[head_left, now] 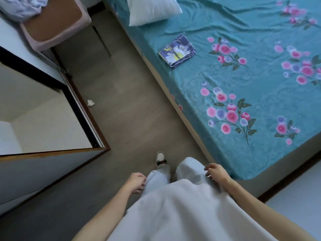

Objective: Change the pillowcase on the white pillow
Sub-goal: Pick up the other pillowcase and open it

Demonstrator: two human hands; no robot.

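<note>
A bare white pillow (152, 9) lies at the head of the bed, at the top of the view. A folded pillowcase (177, 51), dark blue with white daisies, rests on the teal sheet near the bed's left edge, below the pillow. My left hand (136, 182) hangs beside my left leg with its fingers loosely curled and nothing in it. My right hand (216, 172) hangs by my right thigh, fingers slightly bent, also holding nothing. Both hands are far from the pillow and pillowcase.
The bed (260, 84) with a teal floral sheet fills the right side. A wardrobe with an open door (57, 101) stands on the left. A stool (55, 26) carrying crumpled cloth (24, 6) sits at top left. A scrap of paper (90, 102) lies on the floor.
</note>
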